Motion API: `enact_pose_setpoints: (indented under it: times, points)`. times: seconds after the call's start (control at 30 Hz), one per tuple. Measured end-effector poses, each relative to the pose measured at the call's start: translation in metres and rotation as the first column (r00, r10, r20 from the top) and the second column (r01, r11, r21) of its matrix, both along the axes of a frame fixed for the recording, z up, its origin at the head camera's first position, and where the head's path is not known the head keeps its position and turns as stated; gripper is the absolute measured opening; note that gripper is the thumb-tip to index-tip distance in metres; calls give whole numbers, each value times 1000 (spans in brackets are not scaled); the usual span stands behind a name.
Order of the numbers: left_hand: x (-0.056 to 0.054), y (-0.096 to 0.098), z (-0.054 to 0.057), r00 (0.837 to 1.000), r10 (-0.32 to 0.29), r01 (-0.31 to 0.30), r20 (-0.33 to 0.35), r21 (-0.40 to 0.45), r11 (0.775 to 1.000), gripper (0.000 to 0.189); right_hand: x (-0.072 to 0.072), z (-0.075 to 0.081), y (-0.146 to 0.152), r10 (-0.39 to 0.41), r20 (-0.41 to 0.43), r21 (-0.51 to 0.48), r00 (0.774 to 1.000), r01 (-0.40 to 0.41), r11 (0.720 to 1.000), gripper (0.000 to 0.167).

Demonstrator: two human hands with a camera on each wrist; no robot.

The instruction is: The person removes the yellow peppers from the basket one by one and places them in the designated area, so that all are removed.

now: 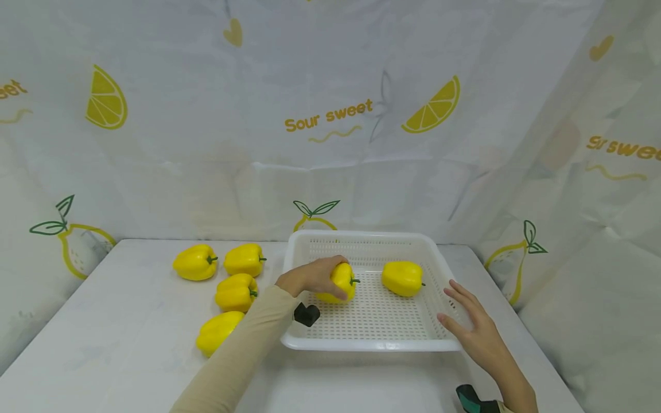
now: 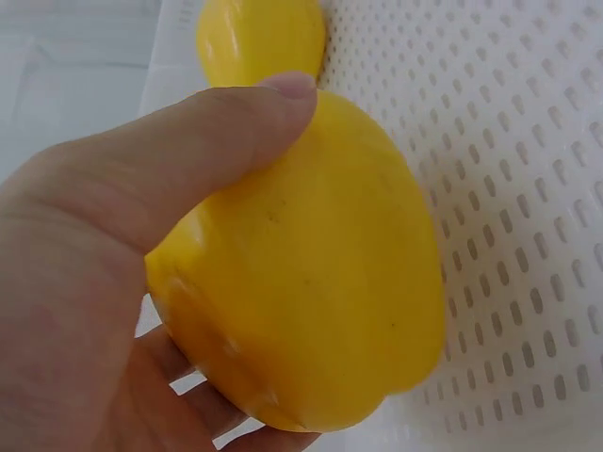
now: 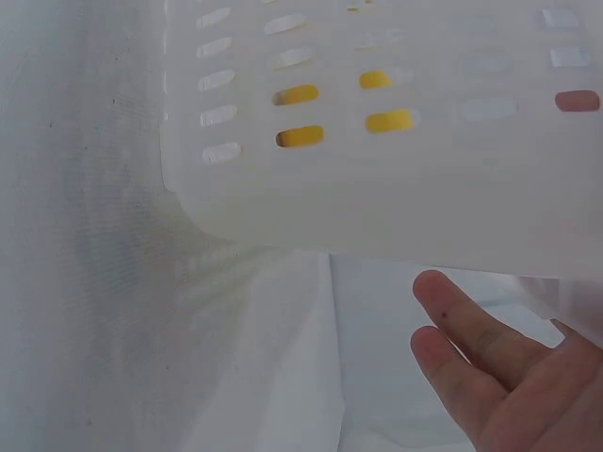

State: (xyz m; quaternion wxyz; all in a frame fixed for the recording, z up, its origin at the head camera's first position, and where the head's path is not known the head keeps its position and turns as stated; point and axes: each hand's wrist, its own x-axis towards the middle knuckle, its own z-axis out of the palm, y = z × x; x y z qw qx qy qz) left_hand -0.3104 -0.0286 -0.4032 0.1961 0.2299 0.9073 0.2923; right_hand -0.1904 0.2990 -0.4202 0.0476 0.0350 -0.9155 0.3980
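A yellow bell pepper (image 1: 343, 280) is in my left hand (image 1: 316, 276), over the left half of a white perforated plastic basket (image 1: 369, 345). In the left wrist view the thumb lies across the pepper's top and the fingers curl round its underside. A second yellow bell pepper (image 1: 403, 279) lies inside the basket, toward the right. My right hand (image 1: 477, 327) is at the basket's right side, its fingers spread and fairly straight near the rim. In the right wrist view some fingertips (image 3: 438, 292) show beside the basket's outer wall; whether they touch it is unclear.
Several more yellow bell peppers lie on the white table (image 1: 129, 327) left of the basket, among them one at the back (image 1: 195, 262) and one partly hidden by the left sleeve (image 1: 219, 332). A lemon-printed sheet (image 1: 206, 126) hangs behind the table and along the right side.
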Motion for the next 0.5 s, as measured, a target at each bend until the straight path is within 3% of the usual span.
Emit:
enact_pose_setpoints:
  times: [0.5]
  points:
    - [4,-6,13,999,-13,17,-49,73,997,71,1,0,0,3,-11,2,1000,-3,1000,65]
